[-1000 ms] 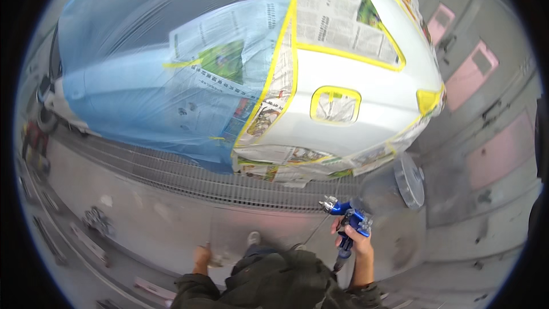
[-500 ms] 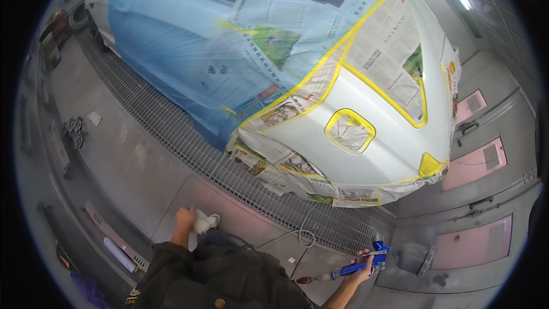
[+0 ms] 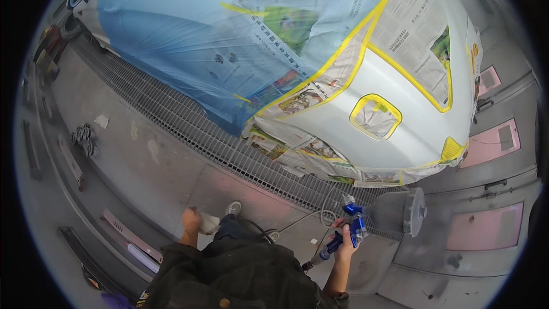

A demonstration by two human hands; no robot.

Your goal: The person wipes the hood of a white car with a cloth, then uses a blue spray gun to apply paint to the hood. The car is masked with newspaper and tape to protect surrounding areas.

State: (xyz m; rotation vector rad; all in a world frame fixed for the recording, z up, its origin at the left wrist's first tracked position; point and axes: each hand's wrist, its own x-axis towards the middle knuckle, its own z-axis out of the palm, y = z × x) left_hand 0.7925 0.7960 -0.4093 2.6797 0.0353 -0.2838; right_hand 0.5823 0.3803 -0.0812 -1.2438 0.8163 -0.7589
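Around the exposed white panel [image 3: 426,140], newspaper masking [image 3: 409,34] is already laid, the spray gun [image 3: 357,228] is clasped by the right grip [image 3: 345,241], and the left grip's [image 3: 191,218] closure cannot be told.

Left hand [image 3: 191,218] ahead-left of torso [image 3: 240,279], fingers curled in, wrist [image 3: 189,238] bare; right hand [image 3: 343,240] ahead-right of torso, fingers wrapped in a grip, bare forearm [image 3: 338,273] angled forward from its sleeve [image 3: 336,300].

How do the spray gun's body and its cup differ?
Colour: the body is blue; the cup is greyish and looks see-through. Shape: the body is slim and angular; the cup is broad, with a round end. Both belong to the spray gun in the right hand.
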